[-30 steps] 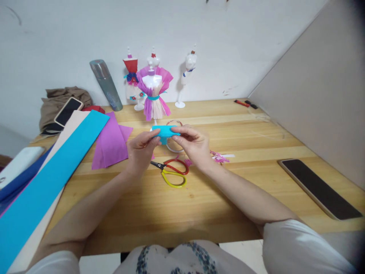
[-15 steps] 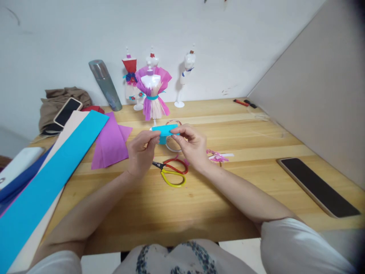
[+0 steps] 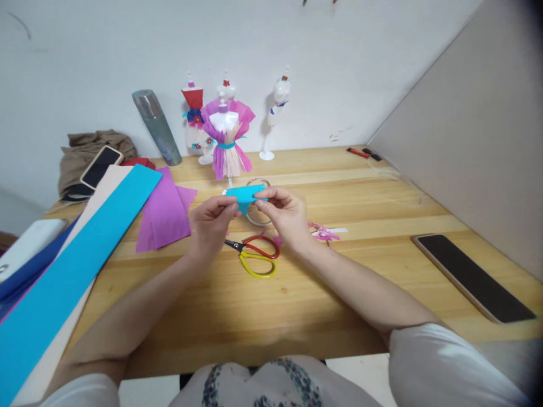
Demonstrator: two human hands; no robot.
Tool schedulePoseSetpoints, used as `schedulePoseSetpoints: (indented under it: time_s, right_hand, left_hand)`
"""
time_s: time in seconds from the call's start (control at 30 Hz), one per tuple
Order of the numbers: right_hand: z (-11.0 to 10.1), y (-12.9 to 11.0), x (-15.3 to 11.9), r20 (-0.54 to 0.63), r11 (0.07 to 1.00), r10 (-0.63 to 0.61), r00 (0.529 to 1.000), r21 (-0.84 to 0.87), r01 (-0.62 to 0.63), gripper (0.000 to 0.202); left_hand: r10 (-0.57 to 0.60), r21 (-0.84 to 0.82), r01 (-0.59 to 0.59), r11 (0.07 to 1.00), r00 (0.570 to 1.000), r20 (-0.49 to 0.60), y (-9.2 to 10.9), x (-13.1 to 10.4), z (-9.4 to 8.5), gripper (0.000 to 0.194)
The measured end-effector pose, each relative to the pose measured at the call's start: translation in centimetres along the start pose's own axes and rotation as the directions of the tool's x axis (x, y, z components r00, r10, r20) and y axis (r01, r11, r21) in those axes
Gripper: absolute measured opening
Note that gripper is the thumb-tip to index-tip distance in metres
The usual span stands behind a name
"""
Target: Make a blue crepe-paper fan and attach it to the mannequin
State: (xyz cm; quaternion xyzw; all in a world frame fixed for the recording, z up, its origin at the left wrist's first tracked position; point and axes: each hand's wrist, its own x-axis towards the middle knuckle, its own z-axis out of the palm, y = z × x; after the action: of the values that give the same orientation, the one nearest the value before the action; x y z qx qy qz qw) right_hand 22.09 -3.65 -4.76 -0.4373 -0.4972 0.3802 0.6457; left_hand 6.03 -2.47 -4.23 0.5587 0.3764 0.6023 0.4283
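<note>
One blue strip is held up near the centre of the frame. The left hand pinches its left end between thumb and fingers; the right hand pinches its right end likewise. Partly hidden behind it is a ring. Scissors lie just below, on the table. Blue paper slants across the lower left; a phone lies at lower right.

A big light-brown wooden table with stripy boards sits by a plain white wall. A flat grey wall slants along the right. Pale floor peeks out below.
</note>
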Motion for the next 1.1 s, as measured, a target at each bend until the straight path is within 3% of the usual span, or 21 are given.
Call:
schedulePoseSetpoints:
  time_s: [0.17, 0.37, 0.7, 1.1]
  right_hand:
    - [-0.1, -0.1, 0.1, -0.028, 1.000, -0.007, 1.000, 0.019, 0.007, 0.015]
    - [-0.1, -0.4, 0.0, -0.020, 0.999, -0.039, 0.999, 0.020, 0.040, 0.018]
    - [-0.2, 0.2, 0.0, 0.022, 0.991, -0.126, 0.992, 0.050, 0.124, 0.012]
    - [-0.3, 1.0, 0.0, 0.067, 0.967, -0.239, 0.969, -0.078, 0.243, 0.016]
  left_hand:
    - [-0.117, -0.086, 0.118, 0.989, 0.993, 0.015, 0.4, 0.2, 0.1, 0.021]
    - [-0.142, -0.124, 0.144, 0.982, 0.989, 0.031, 0.7, 0.3, 0.1, 0.020]
    - [0.000, -0.134, 0.003, 0.991, 1.000, 0.026, 0.2, 0.2, 0.2, 0.012]
    - [0.233, 0.090, -0.240, 0.967, 0.969, 0.083, -1.9, 0.6, -0.5, 0.015]
